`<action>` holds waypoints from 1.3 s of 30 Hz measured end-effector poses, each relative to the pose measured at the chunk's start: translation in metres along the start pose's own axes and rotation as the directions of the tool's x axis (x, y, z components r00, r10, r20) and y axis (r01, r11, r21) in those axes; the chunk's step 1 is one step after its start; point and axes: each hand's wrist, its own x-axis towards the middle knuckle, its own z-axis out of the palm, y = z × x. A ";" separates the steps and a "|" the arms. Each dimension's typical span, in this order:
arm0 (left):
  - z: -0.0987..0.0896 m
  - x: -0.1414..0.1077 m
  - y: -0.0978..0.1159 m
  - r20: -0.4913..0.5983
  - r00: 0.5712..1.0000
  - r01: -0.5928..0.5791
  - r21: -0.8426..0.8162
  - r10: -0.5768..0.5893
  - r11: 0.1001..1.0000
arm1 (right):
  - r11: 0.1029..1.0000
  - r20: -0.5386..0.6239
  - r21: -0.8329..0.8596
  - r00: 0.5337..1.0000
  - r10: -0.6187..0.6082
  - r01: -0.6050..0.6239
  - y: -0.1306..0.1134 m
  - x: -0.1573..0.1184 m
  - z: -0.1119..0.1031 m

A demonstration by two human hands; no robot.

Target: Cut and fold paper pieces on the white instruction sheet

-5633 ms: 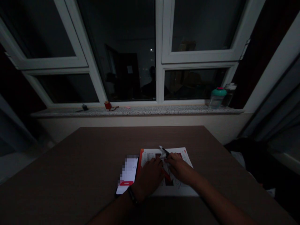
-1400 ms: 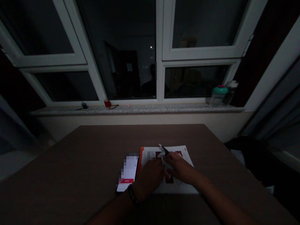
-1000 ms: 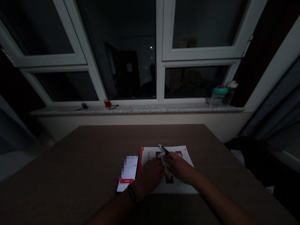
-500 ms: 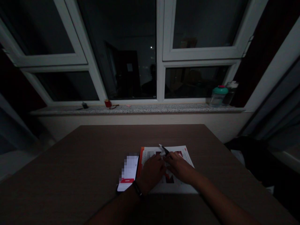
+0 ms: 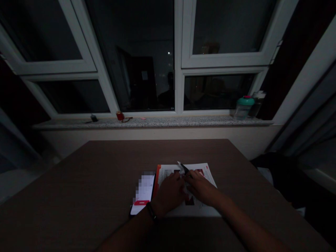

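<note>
- Near the desk's front edge, a small piece of folded paper (image 5: 183, 168), white with a dark side, stands up slightly above a printed sheet, its tip pointing away from the person.
- Left hand (image 5: 168, 194) and right hand (image 5: 202, 192) come together on it from either side, fingers closed around its lower part; the dim light hides how firmly they press.
- Under both hands lies the printed sheet (image 5: 203, 210), with red patches and an orange strip along its left edge.
- Just left of that sheet, a phone (image 5: 143, 196) lies lit, its screen partly blurred, beside a wristband (image 5: 151, 211) on the left wrist.
- Beyond the desk's far edge, a stone windowsill (image 5: 173, 122) carries a small red object (image 5: 120, 116) toward its left and a teal-lidded bottle (image 5: 243, 108) toward its right, with a darker bottle (image 5: 258, 103) just beside it.
</note>
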 end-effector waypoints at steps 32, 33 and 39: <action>0.002 0.002 -0.002 0.004 1.000 -0.020 -0.043 0.020 0.999 | 0.999 -0.017 -0.003 0.999 -0.034 0.034 0.004 0.001 0.005; 0.001 0.002 -0.002 0.004 1.000 -0.024 -0.047 0.024 0.999 | 1.000 -0.015 -0.002 0.999 -0.031 0.031 0.004 0.001 0.005; 0.001 0.003 -0.002 0.011 1.000 -0.001 -0.062 0.002 0.998 | 1.000 0.001 0.008 1.000 -0.026 0.026 0.002 0.001 0.002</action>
